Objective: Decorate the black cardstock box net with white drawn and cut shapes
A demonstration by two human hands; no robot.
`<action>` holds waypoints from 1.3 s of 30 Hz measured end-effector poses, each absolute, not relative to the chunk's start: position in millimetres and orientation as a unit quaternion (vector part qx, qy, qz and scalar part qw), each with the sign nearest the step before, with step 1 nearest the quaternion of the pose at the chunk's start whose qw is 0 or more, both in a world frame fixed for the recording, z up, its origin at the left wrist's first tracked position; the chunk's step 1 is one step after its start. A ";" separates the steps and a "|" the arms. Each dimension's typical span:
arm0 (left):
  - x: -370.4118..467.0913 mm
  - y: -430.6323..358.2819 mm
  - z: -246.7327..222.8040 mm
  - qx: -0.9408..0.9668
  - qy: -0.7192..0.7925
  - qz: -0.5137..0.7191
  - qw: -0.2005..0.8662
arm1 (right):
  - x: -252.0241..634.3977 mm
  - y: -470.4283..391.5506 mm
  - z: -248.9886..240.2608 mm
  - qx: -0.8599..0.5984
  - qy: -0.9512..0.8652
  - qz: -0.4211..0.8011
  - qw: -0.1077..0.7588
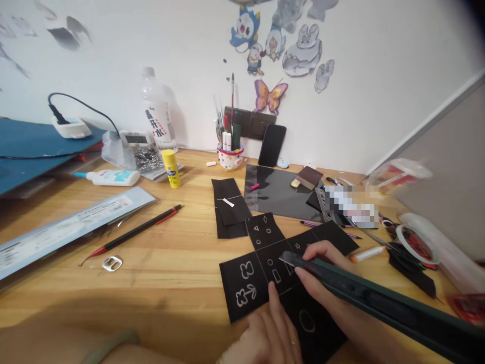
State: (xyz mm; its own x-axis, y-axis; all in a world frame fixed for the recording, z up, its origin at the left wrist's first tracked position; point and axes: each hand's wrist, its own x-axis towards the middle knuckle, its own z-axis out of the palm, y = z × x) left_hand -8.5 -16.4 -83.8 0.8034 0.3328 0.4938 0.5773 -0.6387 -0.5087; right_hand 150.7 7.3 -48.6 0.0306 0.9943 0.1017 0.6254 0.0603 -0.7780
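Note:
My right hand [329, 273] is closed around a dark green utility knife [352, 283], whose blade tip is over the black paper. Spread on the table, the cross-shaped black paper [237, 275] carries outlined flowers, a circle, rectangles, a star and other small shapes in a pale line. With its index finger stretched out, my left hand [265, 328] presses the sheet just below a drawn rectangle and holds nothing. Whether the blade touches the paper I cannot tell. Behind lie more black paper pieces [229, 202] with a white strip [228, 202] on top.
At the back stand a pen cup [230, 157], a phone [272, 145] and a water bottle [159, 116]. A glue stick [171, 169] and a black-and-red pen [140, 230] are on the left. Scissors [392, 245] and a tape roll [417, 245] crowd the right side.

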 end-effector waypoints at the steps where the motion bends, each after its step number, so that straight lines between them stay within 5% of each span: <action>1: -8.5 -16.1 -84.2 -0.888 -0.252 -0.176 0.341 | 153.4 7.8 -50.4 -0.631 -0.634 0.284 0.344; 25: 2.7 -18.2 -109.1 -0.849 -0.317 -0.233 0.352 | 158.0 31.1 -67.2 -0.588 -0.665 0.333 0.317; 32: 5.3 -17.1 -114.0 -0.832 -0.341 -0.261 0.352 | 153.6 22.6 -50.3 -0.597 -0.724 0.220 0.266; 39: -11.8 -13.0 -88.3 -0.905 -0.253 -0.117 0.322 | 150.9 19.7 -69.4 -0.565 -0.735 0.184 0.327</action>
State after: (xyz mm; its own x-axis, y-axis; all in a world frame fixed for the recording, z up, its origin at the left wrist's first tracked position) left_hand -11.8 -13.0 -88.3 0.8450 0.3822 0.3740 0.5326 -0.6645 -0.5242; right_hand 150.9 19.7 -69.4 -0.1471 0.9508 0.2728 0.7096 0.2935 -0.6405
